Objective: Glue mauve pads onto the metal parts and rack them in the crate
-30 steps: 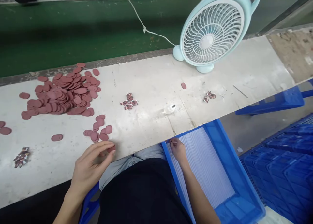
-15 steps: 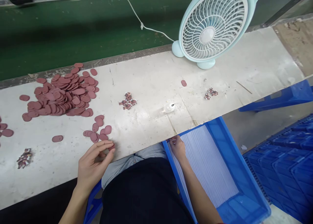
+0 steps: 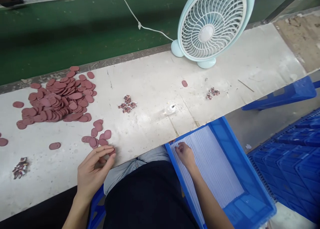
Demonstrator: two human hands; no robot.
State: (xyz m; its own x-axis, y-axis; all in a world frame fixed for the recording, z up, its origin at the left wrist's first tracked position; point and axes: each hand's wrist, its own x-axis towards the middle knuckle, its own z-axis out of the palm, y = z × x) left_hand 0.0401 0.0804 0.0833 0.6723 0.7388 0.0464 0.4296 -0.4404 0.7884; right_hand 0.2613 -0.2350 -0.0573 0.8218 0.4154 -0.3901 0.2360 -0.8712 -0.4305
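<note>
My left hand (image 3: 96, 167) is closed at the table's front edge, a reddish-brown oval disc (image 3: 112, 152) pinched between thumb and fingers. Just beyond it lies a small cluster of similar discs (image 3: 93, 142). My right hand (image 3: 185, 153) hovers above white ridged sheeting (image 3: 212, 162) in a blue crate (image 3: 231, 145), its fingers loosely bent and slightly apart, with nothing visible in them. A small brown-and-white piece (image 3: 172, 141) sits at the crate's near-left corner, just beyond those fingertips.
A large heap of discs (image 3: 57, 101) covers the table's left part. Small brown-and-white pieces form groups at the centre (image 3: 127, 104), right (image 3: 213, 93) and far left (image 3: 21, 168). A small white bottle (image 3: 170, 109) lies near the middle. A light-blue fan (image 3: 206, 32) stands behind.
My right hand has let go of the brown-and-white piece at the crate's corner and drawn back slightly to the right. My left hand still pinches its disc. The view has shifted a little.
</note>
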